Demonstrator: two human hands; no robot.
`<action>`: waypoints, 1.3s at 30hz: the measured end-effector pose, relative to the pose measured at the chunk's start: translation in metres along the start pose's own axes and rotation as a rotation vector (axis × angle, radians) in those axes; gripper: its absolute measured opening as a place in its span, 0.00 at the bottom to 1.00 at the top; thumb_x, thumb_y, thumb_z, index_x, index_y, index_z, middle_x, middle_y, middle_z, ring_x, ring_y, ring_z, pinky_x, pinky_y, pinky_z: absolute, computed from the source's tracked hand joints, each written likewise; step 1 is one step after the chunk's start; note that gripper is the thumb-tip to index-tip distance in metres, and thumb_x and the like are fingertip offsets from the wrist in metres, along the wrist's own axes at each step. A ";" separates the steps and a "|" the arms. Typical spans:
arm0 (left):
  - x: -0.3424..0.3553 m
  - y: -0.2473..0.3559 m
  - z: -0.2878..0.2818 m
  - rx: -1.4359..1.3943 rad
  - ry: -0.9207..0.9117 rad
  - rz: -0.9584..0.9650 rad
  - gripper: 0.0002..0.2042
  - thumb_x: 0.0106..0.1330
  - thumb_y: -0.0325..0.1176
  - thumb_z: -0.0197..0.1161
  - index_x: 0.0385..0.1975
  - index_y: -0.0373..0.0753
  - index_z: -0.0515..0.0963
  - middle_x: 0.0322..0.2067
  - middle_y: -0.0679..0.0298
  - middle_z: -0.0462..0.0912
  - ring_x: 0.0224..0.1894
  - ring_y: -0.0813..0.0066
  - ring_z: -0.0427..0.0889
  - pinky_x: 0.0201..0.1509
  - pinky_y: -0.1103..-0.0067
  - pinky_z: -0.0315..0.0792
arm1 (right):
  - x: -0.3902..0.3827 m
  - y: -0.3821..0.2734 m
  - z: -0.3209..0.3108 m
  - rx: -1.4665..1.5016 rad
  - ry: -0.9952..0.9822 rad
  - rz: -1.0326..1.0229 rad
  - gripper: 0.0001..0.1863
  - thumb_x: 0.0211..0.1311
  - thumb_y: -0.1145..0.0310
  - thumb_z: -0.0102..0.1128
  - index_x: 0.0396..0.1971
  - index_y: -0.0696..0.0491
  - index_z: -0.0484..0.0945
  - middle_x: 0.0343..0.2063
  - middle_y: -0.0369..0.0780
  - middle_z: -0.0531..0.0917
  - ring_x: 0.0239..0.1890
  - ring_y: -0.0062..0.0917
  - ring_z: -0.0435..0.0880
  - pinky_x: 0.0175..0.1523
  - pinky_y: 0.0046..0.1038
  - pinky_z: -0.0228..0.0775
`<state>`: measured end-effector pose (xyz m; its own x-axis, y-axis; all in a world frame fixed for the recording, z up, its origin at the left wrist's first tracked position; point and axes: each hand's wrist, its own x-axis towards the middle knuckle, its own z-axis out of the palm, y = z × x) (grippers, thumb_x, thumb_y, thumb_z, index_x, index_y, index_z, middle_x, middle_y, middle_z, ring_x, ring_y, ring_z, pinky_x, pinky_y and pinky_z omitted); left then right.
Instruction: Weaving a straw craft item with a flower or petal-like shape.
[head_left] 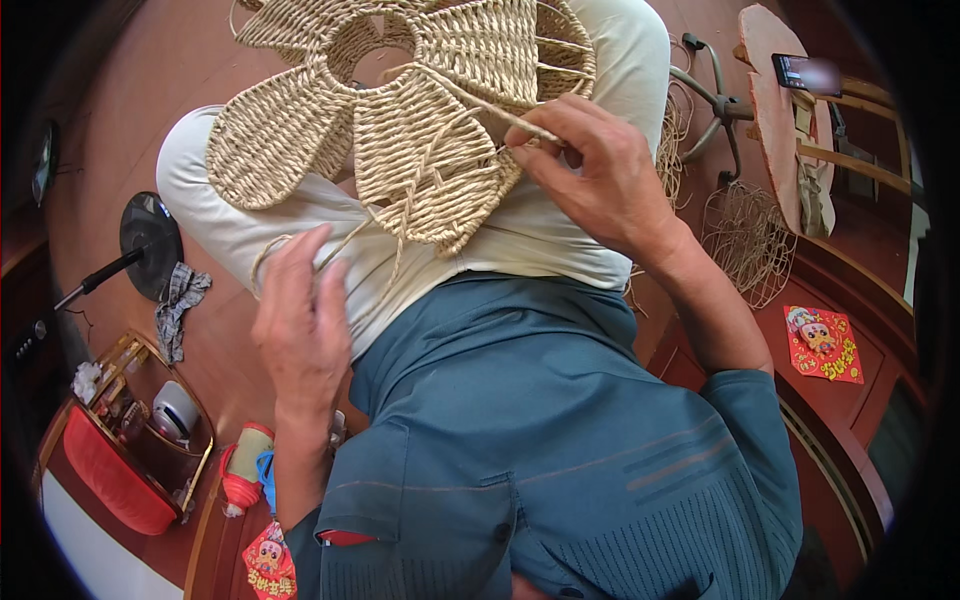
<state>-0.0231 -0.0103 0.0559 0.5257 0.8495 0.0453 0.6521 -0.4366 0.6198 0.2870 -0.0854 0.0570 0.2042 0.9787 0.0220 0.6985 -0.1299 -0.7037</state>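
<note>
Woven piece [400, 118] lay across the lap, over pale trousers [625, 60], its petals fanned round a central ring [372, 92] — presumably so the thighs bore the weight and the hands stayed free. The near petal [410, 165] pointed at the wearer, likely to put its edge within easy reach.

Right hand [600, 170]: thumb and fingers narrowed on a strand [480, 103] leading from the ring. It ran nearly straight; judged held taut, to keep it clear of the weave.

Left hand [300, 305]: fingers somewhat spread, slightly blurred, beside a looped cord [264, 260]. Could not tell whether it gripped any.

Containers: the ring was open, with more weave visible inside. Shirt pocket [365, 475] held something red [346, 538], only a sliver showing. Gold-framed rack [201, 468] at lower left held a grey-white device [175, 410] and white crumpled stuff [86, 381]; smaller contents unidentified. Bottle [250, 452] — red at one end — was near the rack; contents hidden.
</note>
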 end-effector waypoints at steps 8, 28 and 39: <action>0.014 -0.011 0.027 -0.298 -0.156 -0.136 0.11 0.78 0.29 0.67 0.54 0.32 0.84 0.38 0.59 0.90 0.38 0.73 0.86 0.48 0.77 0.78 | 0.008 -0.004 -0.004 -0.221 -0.151 -0.036 0.10 0.68 0.67 0.68 0.44 0.54 0.90 0.34 0.43 0.84 0.39 0.40 0.88 0.48 0.40 0.80; 0.016 -0.025 0.011 -0.691 -0.286 -0.432 0.08 0.80 0.28 0.63 0.46 0.32 0.86 0.37 0.74 0.84 0.40 0.89 0.75 0.46 0.86 0.69 | -0.002 0.002 0.007 -0.261 -0.080 -0.066 0.05 0.67 0.67 0.73 0.39 0.49 0.91 0.28 0.38 0.83 0.32 0.32 0.84 0.41 0.37 0.77; 0.015 -0.006 -0.024 -0.601 -0.285 -0.339 0.09 0.79 0.33 0.67 0.39 0.33 0.85 0.29 0.73 0.81 0.32 0.89 0.71 0.37 0.85 0.65 | 0.015 -0.011 -0.026 0.123 0.291 0.135 0.21 0.74 0.64 0.70 0.62 0.54 0.82 0.44 0.32 0.82 0.35 0.14 0.74 0.42 0.22 0.70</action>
<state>-0.0330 0.0122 0.0716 0.5235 0.7634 -0.3782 0.4351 0.1422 0.8891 0.3004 -0.0737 0.0831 0.4885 0.8653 0.1119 0.5678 -0.2179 -0.7938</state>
